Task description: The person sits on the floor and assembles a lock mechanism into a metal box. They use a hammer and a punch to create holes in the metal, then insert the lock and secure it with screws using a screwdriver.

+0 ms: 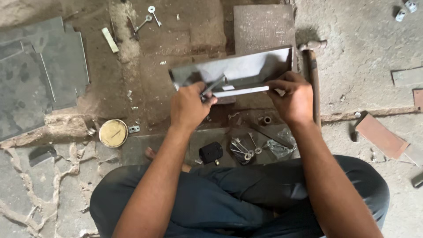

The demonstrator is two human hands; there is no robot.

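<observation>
L hand point(190, 105) closed around a small metal tool point(213, 85), prob a key or bolt, tip on the bent metal sheet point(246, 70) at frame centre. R hand point(293, 99) pinches sheet's front edge. Hammer point(313, 75) at 3 o'clock of sheet; round tin point(113, 132) at 8.

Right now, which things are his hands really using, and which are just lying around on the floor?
In use:
- left hand gripping a metal tool
- right hand steadying the folded sheet-metal piece

Lying about:
- hammer
- round yellow tape measure
- bunch of keys
- small black block
- grey metal sheets
- brick
</observation>
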